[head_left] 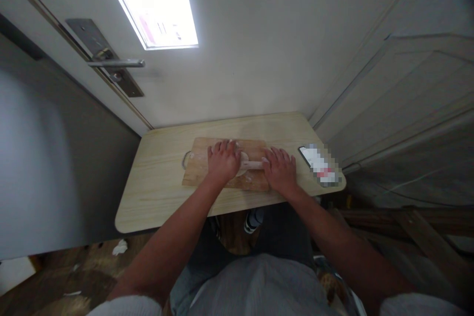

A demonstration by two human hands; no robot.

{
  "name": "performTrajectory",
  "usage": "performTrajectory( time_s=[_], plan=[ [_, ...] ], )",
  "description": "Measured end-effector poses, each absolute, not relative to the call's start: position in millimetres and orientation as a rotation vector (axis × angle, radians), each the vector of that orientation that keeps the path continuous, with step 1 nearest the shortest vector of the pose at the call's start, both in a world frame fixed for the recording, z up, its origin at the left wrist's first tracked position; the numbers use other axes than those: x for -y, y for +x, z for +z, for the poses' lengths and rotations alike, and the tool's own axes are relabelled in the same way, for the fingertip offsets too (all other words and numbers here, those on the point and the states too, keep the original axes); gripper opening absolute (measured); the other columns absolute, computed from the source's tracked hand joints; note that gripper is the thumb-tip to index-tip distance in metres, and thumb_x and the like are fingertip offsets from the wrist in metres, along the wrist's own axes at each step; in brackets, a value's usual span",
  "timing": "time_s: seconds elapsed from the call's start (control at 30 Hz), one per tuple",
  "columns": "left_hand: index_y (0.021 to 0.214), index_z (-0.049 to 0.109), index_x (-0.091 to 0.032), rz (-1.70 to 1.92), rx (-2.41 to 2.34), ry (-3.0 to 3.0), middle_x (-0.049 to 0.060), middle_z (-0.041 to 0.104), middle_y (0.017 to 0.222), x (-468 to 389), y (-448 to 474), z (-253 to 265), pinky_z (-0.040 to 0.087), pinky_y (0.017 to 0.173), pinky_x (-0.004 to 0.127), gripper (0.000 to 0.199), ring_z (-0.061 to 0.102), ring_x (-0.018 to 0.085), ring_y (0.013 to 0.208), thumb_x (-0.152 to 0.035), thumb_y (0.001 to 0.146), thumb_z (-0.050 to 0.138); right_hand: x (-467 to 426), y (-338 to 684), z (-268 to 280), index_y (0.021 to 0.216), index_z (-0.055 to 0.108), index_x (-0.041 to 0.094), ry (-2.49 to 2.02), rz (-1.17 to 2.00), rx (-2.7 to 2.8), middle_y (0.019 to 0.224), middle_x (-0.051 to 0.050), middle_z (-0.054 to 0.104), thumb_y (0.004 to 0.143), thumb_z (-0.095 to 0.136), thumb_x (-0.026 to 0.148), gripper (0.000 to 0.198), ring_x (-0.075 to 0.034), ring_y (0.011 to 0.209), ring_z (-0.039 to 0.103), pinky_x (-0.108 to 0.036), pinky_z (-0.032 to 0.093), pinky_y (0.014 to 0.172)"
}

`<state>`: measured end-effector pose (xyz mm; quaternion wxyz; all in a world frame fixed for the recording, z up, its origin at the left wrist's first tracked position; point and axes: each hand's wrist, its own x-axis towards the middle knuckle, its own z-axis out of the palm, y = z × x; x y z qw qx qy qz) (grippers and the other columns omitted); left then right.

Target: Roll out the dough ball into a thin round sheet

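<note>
A wooden rolling pin [254, 164] lies crosswise over a small, pale, flat piece of dough [243, 157] on a wooden cutting board [195, 170]. My left hand [224, 160] rests over the pin's left end with the fingers curled forward and covers part of the dough. Over the right end, at the board's right edge, my right hand [280, 169] holds the pin the same way. Both palms hide the pin's ends. White flour dusts the board and my fingers.
The board sits on a light wood table [155, 173] set against a white door with a metal handle [117, 63]. A phone [318, 165], partly pixelated, lies to the right of the board. The board's metal ring [185, 159] points left. Crumpled white paper [120, 247] is on the floor.
</note>
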<state>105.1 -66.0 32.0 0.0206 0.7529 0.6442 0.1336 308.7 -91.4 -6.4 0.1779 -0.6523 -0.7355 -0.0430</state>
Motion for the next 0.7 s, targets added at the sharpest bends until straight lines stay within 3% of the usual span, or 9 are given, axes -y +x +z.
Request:
performTrajectory(
  time_s=[0.27, 0.7],
  plan=[
    [0.134, 0.053, -0.028, 0.355, -2.009, 2.346, 0.009, 0.055, 0.142, 47, 107, 33, 0.031, 0.109, 0.054, 0.046, 0.047, 0.032, 0.128, -0.048, 0.102, 0.027, 73, 307, -13, 0.137, 0.058, 0.022, -1.891, -0.118, 2.053, 0.145, -0.011, 0.054, 0.103, 0.033, 0.043, 0.047, -0.034, 0.134, 0.041, -0.058, 0.025, 0.109],
    [0.132, 0.055, -0.024, 0.29, -2.002, 2.334, 0.013, 0.055, 0.138, -3, 108, 28, 0.033, 0.105, 0.055, 0.047, 0.048, 0.032, 0.126, -0.044, 0.102, 0.026, 26, 311, -8, 0.141, 0.054, 0.022, -1.927, -0.103, 2.106, 0.145, -0.011, 0.055, 0.097, 0.041, 0.038, 0.049, -0.032, 0.13, 0.043, -0.05, 0.029, 0.105]
  ],
)
